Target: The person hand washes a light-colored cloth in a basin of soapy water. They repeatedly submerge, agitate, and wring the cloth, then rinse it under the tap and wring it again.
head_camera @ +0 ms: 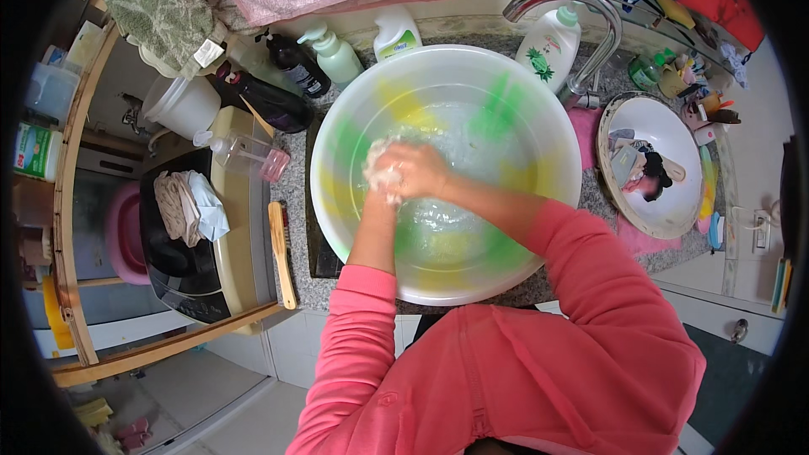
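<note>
A large translucent plastic basin (344, 246) with green and yellow patches sits in front of me. Sudsy water (442, 208) covers its bottom. Both hands meet over the basin's left half. A wet, pale, foamy cloth (377, 161) is bunched between them. My left hand (384, 188) grips it from below and is largely covered. Across the top of the bundle lies my right hand (420, 167), fingers curled round it. How the fingers interlock is hidden.
A chrome faucet (597, 3) arches behind the basin, near a white pump bottle (550, 47). Left are dark bottles (272, 101), a pink-liquid pump bottle (249, 155), a wooden-handled brush (281, 256) and folded cloths (189, 205). A white bowl (679, 145) holding small items stands right.
</note>
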